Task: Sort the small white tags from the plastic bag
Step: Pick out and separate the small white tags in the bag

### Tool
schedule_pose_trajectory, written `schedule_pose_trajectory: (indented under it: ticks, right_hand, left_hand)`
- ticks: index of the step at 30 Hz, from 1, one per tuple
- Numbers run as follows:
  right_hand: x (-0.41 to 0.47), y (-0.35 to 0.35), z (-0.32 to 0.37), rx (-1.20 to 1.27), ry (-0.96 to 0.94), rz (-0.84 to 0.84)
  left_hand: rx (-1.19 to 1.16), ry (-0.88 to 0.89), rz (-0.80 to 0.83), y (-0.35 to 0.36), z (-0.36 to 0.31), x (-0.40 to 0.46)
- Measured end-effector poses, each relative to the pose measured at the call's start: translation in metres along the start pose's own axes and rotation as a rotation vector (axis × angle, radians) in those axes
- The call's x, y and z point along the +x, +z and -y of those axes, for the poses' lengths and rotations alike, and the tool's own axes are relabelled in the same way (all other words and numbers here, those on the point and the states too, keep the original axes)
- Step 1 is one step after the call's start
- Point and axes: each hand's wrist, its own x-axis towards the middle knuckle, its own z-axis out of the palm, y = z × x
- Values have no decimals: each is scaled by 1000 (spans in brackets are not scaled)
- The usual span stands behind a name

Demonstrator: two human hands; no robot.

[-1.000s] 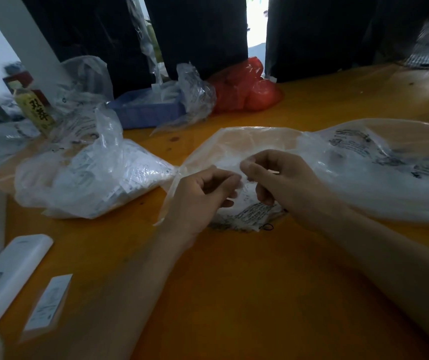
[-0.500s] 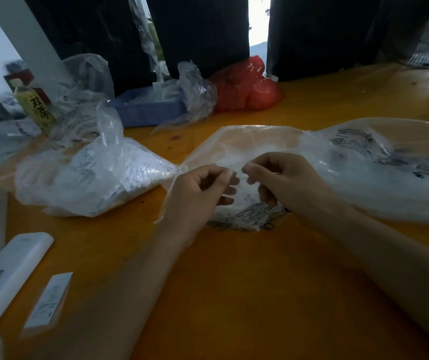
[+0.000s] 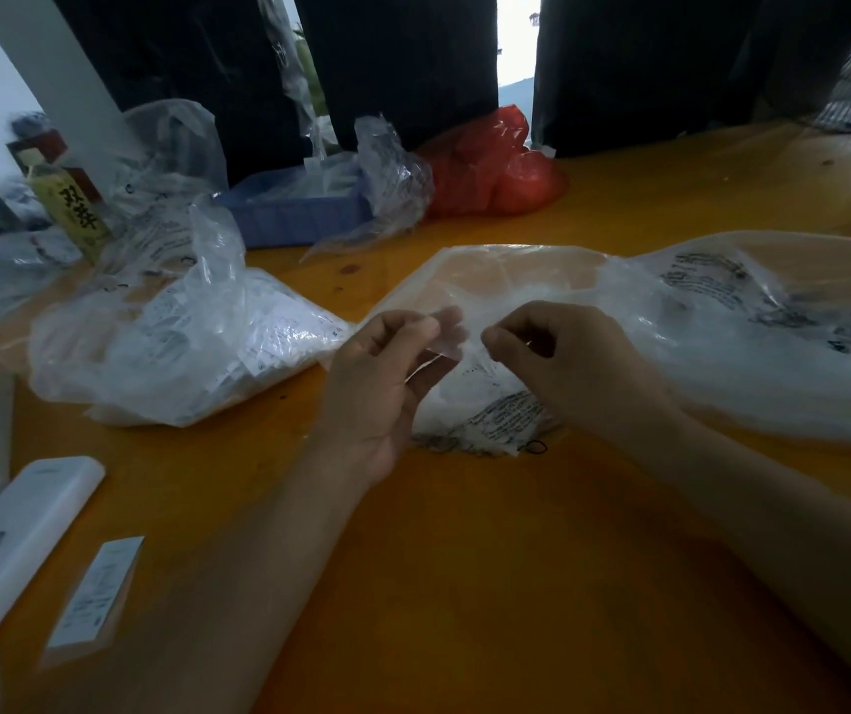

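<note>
Left hand (image 3: 387,383) pinching a small clear plastic sleeve (image 3: 446,337), right hand (image 3: 567,363) pinching its other edge, above printed plastic bag (image 3: 541,280), orange table (image 3: 464,559).

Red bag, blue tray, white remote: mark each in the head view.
red bag (image 3: 490,167): head view, middle of its crumpled red plastic.
blue tray (image 3: 294,219): head view, its front wall.
white remote (image 3: 16,538): head view, middle of its top face.

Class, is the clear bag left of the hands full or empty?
Full: the clear bag bulges on the table, with white printed tags showing through.
</note>
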Motion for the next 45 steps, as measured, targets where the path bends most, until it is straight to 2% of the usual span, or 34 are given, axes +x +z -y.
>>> schedule_pose_trajectory:
  ticks: [2, 5, 10, 13, 15, 20, 25, 28, 30, 35, 38, 45]
  right_hand:
    - [4, -1, -3, -250, -64, -10]
    - [9, -1, -9, -506, -88, 119]
    - [8, 13, -9, -521, -75, 366]
    - [9, 17, -9, -527, -67, 381]
    - [10, 17, -10, -509, -64, 345]
    - [9, 17, -13, -380, -80, 121]
    - [5, 5, -7, -25, 38, -75]
    - [3, -3, 2, 204, 107, -96]
    - [2, -5, 5, 273, 133, -113]
    - [3, -8, 0, 292, 170, -215]
    - [5, -9, -3, 366, 181, -209]
    - [7, -8, -7, 457, 178, -166]
  left_hand:
    - [-49, 0, 15, -1, -2, 0]
    - [-42, -23, -8, -2, -2, -1]
    - [117, -46, -51, -1, -1, -3]
    - [212, -45, -64, -1, 1, -3]
    - [193, -57, -57, -1, 2, -3]
    - [162, -74, -33, -2, 2, -4]
    - [181, -86, -20, -4, 3, -3]
    - [168, -95, -14, -4, 3, -2]
    - [165, -100, -14, -4, 4, -1]
    - [52, -85, -44, -5, 5, 1]
    - [-49, -69, -78, -7, 7, 4]
    - [-46, -49, -101, -5, 8, 4]
